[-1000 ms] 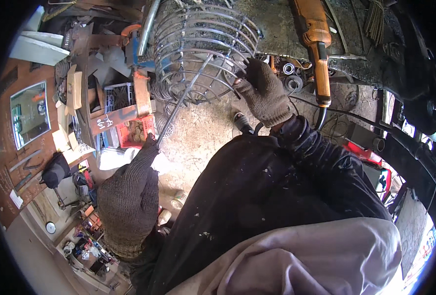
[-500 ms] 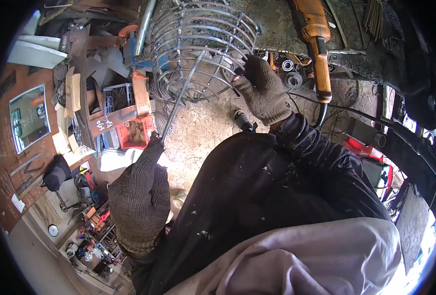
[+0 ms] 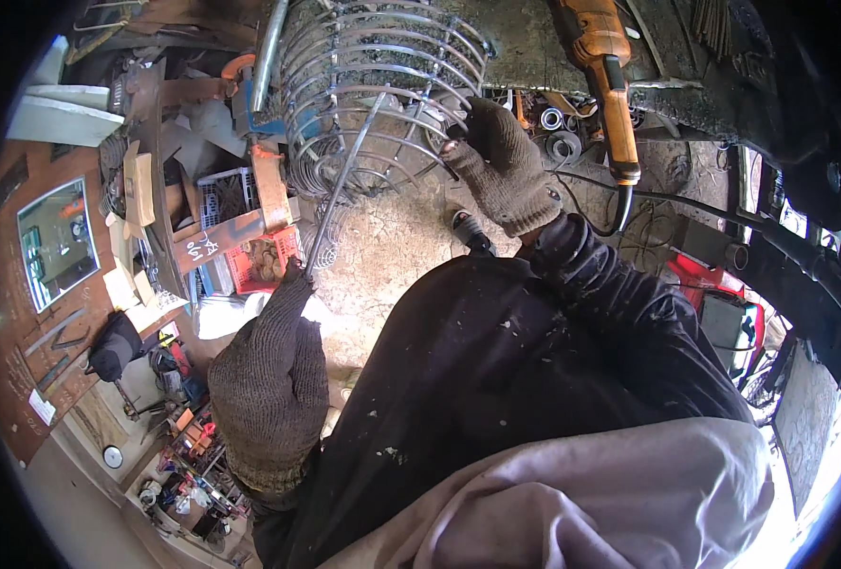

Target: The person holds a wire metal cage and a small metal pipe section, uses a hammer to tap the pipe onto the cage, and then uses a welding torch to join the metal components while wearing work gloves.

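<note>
A round cage of bent metal rods (image 3: 387, 59) lies at the top middle, its ribs joined by crosswise rods. My right hand (image 3: 506, 171), in a brown knitted glove with bare fingertips, is closed round the cage's near right edge. My left hand (image 3: 268, 389), gloved alike, is at the lower left with its fingers closed on the near end of a straight thin metal rod (image 3: 342, 180). That rod slants up and away, and its far end lies against the cage's near ribs. The left fingertips are mostly hidden by the glove.
An orange angle grinder (image 3: 612, 114) with a cable rests on the dark workbench (image 3: 525, 66) at the right. Metal rings (image 3: 563, 147) lie beside it. A red crate (image 3: 249, 264) stands left of the rod. My sandalled foot (image 3: 471, 230) is on the concrete floor (image 3: 382, 256).
The whole view has shifted slightly. Both hands keep their holds on the rod and the cage, and the rod's far end stays at the ribs.
</note>
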Demonstrator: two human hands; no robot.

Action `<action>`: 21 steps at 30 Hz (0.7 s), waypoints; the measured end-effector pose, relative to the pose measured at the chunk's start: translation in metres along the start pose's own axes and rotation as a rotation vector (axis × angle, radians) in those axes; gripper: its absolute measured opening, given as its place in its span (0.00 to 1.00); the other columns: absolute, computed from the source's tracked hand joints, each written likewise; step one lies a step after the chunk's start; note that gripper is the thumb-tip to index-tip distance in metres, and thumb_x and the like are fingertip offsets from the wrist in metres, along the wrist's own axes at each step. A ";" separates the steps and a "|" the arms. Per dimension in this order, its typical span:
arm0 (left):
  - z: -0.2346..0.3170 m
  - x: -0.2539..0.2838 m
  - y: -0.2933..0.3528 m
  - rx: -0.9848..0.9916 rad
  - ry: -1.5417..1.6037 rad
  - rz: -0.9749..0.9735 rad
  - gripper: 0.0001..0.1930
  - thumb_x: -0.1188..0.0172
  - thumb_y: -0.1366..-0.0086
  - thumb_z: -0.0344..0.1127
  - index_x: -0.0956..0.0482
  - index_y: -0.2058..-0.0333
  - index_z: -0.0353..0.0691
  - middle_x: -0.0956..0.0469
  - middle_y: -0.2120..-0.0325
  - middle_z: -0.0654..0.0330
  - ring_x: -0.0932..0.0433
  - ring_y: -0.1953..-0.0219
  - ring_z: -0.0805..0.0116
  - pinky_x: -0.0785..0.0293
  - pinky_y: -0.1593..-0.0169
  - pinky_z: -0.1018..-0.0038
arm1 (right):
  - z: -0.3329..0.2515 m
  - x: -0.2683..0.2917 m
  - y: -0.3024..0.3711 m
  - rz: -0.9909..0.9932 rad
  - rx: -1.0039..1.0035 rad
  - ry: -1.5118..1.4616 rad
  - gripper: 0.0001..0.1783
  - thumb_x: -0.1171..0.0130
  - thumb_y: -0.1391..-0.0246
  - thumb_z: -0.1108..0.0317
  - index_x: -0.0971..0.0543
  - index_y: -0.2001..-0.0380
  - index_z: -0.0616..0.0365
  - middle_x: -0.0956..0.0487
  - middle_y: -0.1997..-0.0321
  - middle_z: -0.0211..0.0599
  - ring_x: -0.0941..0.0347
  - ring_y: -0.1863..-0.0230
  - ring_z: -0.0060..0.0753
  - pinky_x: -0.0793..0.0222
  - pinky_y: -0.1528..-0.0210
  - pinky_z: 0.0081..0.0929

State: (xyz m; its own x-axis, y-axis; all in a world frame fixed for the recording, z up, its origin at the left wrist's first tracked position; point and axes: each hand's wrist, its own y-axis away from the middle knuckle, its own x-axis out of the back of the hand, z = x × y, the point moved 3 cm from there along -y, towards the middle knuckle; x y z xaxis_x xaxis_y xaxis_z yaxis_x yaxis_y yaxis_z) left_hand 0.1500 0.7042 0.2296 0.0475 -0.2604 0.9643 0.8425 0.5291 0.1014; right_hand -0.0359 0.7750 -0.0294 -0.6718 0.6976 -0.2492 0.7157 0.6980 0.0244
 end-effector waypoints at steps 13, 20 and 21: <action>0.007 0.004 -0.004 0.071 -0.054 -0.108 0.16 0.43 0.36 0.24 0.22 0.50 0.29 0.17 0.63 0.42 0.16 0.69 0.57 0.21 0.63 0.65 | -0.028 0.035 0.046 0.108 0.218 0.161 0.27 0.40 0.42 0.68 0.33 0.42 0.66 0.23 0.61 0.38 0.24 0.67 0.27 0.25 0.63 0.26; 0.006 0.005 0.000 0.085 0.001 -0.057 0.17 0.43 0.35 0.26 0.23 0.48 0.30 0.17 0.63 0.43 0.16 0.65 0.57 0.21 0.59 0.65 | -0.100 0.086 0.085 0.163 0.421 0.346 0.25 0.49 0.34 0.52 0.24 0.56 0.68 0.22 0.71 0.39 0.26 0.76 0.28 0.30 0.71 0.24; 0.006 0.006 0.002 0.086 -0.024 -0.058 0.17 0.43 0.34 0.28 0.23 0.48 0.30 0.17 0.62 0.43 0.16 0.64 0.58 0.22 0.59 0.66 | -0.109 0.095 0.088 0.260 0.531 0.365 0.27 0.50 0.33 0.49 0.27 0.53 0.69 0.23 0.70 0.40 0.26 0.76 0.28 0.30 0.71 0.24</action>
State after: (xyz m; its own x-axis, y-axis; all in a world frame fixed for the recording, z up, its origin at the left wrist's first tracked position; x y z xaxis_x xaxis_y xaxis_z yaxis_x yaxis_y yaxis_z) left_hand 0.1492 0.7088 0.2375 -0.0133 -0.2739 0.9617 0.7941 0.5815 0.1766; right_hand -0.0579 0.9200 0.0545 -0.4204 0.9063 0.0447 0.7959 0.3919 -0.4614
